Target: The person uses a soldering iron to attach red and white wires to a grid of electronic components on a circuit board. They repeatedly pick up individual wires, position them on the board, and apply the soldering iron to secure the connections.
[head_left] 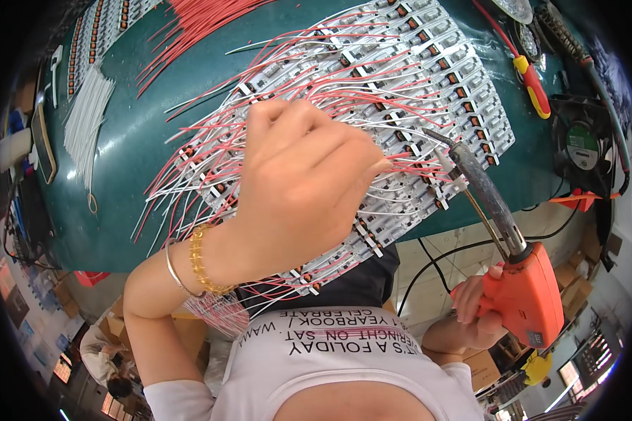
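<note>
My right hand (479,309) is wrapped around the orange handle of a soldering gun (530,291). The gun's dark barrel reaches up and left, its tip over the right part of a sheet of small circuit boards (470,91). A thin metal tube runs alongside the barrel to a pale nozzle (451,168) near the tip. My left hand (302,175) is above the boards with its fingers pinched together. At its fingertips are thin red and white wires (414,167), and the pinch seems to hold one. My palm hides the boards beneath.
The boards lie on a green-topped table (119,231). Behind them are a bundle of red wires (196,28) and, farther left, white wires (88,126). A red-and-yellow screwdriver (532,88) and a black fan (583,144) are at right. A black cable (463,245) hangs below the table edge.
</note>
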Demonstrator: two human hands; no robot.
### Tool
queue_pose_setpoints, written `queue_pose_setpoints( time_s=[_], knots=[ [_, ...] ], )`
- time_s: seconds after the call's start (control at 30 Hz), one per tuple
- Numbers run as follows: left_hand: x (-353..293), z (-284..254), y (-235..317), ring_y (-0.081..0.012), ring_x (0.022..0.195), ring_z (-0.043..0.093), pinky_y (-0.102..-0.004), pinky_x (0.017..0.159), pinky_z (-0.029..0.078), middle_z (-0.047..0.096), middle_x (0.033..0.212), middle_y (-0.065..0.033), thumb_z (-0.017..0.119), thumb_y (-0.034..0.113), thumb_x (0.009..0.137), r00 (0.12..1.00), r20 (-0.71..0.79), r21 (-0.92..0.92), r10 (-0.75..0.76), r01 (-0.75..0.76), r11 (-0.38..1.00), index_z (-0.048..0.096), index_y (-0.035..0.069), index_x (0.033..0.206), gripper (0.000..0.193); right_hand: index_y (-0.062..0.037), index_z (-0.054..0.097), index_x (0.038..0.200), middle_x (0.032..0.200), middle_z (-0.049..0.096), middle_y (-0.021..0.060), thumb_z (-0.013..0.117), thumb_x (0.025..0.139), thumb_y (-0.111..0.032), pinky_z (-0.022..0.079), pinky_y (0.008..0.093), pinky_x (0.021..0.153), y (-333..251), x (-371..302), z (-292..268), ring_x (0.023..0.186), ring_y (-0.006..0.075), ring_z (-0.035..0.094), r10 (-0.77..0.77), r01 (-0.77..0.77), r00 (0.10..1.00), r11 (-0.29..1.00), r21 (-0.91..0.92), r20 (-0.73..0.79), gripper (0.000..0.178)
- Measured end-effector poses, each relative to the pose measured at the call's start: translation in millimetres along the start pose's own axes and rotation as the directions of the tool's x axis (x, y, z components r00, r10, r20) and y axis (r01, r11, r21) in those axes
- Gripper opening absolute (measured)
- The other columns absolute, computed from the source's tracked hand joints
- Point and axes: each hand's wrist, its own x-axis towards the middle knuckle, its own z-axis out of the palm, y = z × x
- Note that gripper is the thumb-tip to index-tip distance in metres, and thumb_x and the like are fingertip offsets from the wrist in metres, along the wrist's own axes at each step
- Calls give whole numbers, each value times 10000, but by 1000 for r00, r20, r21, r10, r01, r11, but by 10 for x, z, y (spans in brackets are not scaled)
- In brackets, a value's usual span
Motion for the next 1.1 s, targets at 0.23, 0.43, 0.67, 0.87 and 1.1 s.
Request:
queue_pose_setpoints(
  time_s=[0.23, 0.43, 0.67, 0.87, 1.1],
  knots=[
    [-22, 95, 61, -208, 770, 508, -361, 736, 339, 595, 856, -25, 771, 36, 720, 995, -34, 75, -93, 95, 993, 650, 81, 765, 136, 111, 381, 1359, 523, 477, -55, 611, 880, -618, 373, 236, 451, 28, -211, -157, 434, 71, 430, 95, -109, 992, 978, -178, -82, 902],
    [-10, 65, 27, -209, 779, 494, -362, 721, 334, 583, 854, -17, 760, 19, 698, 993, -7, 40, -118, 118, 992, 636, 84, 743, 147, -31, 481, 966, 786, 550, 13, 714, 830, -530, 417, 249, 597, -24, -296, 166, 651, 104, 526, 227, -310, 834, 947, -88, -503, 567],
    [11, 78, 35, -201, 758, 473, -354, 712, 321, 575, 841, -10, 756, 20, 691, 994, 0, 51, -112, 112, 992, 629, 88, 733, 150, -29, 472, 940, 671, 484, -22, 724, 799, -609, 376, 229, 576, -88, -228, 204, 597, 91, 484, 242, -370, 778, 922, -111, -580, 648],
    [-27, 119, 23, -200, 751, 467, -357, 708, 317, 575, 843, -12, 751, 21, 697, 994, -27, 72, -103, 105, 992, 618, 87, 725, 151, -14, 483, 1002, 759, 562, 21, 711, 811, -616, 397, 230, 605, -260, -129, 230, 651, 87, 516, 310, -442, 831, 871, -212, -462, 671],
    [-13, 91, 29, -204, 749, 469, -357, 705, 318, 575, 845, -16, 757, 29, 698, 994, -24, 61, -106, 108, 992, 621, 84, 726, 149, 120, 427, 1310, 500, 494, -39, 638, 912, -535, 413, 250, 439, 453, -1351, -1010, 394, 82, 451, 262, -213, 799, 965, 152, -541, 795]
  ],
)
